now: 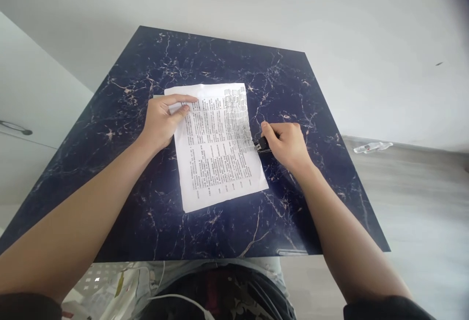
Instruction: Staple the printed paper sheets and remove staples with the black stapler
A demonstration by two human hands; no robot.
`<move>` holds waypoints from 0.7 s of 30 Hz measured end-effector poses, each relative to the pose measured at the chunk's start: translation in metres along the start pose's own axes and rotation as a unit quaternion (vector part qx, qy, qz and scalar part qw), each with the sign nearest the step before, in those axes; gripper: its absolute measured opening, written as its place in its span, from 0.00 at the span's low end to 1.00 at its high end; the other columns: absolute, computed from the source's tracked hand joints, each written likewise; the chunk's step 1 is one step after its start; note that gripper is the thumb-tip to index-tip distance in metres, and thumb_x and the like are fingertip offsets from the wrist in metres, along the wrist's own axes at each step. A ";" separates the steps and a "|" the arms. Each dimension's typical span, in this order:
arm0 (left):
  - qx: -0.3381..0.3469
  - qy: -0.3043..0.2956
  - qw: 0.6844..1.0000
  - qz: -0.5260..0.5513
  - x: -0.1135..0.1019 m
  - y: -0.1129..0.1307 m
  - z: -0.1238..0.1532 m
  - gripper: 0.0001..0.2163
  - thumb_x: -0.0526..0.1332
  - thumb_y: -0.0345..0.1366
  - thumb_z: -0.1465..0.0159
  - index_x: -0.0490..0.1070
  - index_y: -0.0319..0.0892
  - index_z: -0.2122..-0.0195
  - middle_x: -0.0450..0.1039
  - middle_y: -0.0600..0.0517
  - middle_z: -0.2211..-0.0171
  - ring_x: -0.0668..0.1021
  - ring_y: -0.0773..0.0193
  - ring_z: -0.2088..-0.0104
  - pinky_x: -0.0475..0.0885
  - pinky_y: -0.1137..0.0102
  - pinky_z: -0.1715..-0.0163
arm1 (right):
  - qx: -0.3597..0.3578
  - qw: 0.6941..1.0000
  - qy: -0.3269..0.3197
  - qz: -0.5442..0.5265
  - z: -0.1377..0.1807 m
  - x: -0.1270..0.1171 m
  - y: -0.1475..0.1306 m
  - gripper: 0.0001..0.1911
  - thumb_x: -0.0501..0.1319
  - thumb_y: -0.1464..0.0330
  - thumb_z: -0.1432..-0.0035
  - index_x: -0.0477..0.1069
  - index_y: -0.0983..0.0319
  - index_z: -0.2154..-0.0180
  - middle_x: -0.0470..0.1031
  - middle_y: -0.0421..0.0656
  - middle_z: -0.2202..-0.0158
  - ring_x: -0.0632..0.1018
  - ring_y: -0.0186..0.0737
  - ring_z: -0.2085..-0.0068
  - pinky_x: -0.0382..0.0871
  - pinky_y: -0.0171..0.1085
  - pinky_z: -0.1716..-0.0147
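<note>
A printed sheet of paper lies on a dark blue marbled table. My left hand rests on the sheet's upper left corner, thumb and forefinger pinching its edge. My right hand sits at the sheet's right edge, fingers closed round a small black object that touches the paper; it looks like a stapler or clip, too small to name.
White cabinet with a handle stands to the left. A clear plastic bottle lies on the grey floor to the right. White wall behind the table. A bag with papers sits below the table's near edge.
</note>
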State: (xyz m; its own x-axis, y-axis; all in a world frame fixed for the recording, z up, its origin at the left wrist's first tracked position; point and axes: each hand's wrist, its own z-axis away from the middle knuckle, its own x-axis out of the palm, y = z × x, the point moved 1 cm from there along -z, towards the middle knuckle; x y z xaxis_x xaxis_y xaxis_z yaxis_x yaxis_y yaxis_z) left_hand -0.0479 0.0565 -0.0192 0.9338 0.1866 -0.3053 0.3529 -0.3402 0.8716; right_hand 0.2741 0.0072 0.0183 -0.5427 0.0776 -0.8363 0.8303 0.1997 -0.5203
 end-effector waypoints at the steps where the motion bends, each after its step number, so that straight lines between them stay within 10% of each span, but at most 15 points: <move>1: 0.003 -0.006 1.000 0.004 0.001 0.001 0.000 0.09 0.69 0.36 0.34 0.85 0.50 0.54 0.84 0.50 0.54 0.85 0.52 0.53 0.82 0.55 0.50 | 0.001 1.000 0.004 -0.001 0.001 0.001 -0.002 0.29 0.52 0.56 0.26 0.59 0.58 0.81 0.57 0.39 0.81 0.60 0.37 0.77 0.53 0.42 0.72; 21: 0.089 -0.027 0.996 0.014 0.006 0.009 0.002 0.08 0.70 0.29 0.31 0.84 0.43 0.53 0.86 0.53 0.55 0.85 0.60 0.55 0.81 0.58 0.45 | -0.081 0.991 0.080 0.077 0.014 0.028 -0.032 0.14 0.46 0.71 0.27 0.70 0.57 0.58 0.76 0.46 0.60 0.74 0.46 0.59 0.63 0.45 0.59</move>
State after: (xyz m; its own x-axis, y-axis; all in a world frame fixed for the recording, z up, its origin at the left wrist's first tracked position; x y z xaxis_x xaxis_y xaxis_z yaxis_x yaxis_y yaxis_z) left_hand -0.0389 0.0531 -0.0137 0.9438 0.1258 -0.3057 0.3263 -0.5032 0.8002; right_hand 0.2340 -0.0107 0.0095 -0.4351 0.2706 -0.8588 0.8808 0.3260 -0.3435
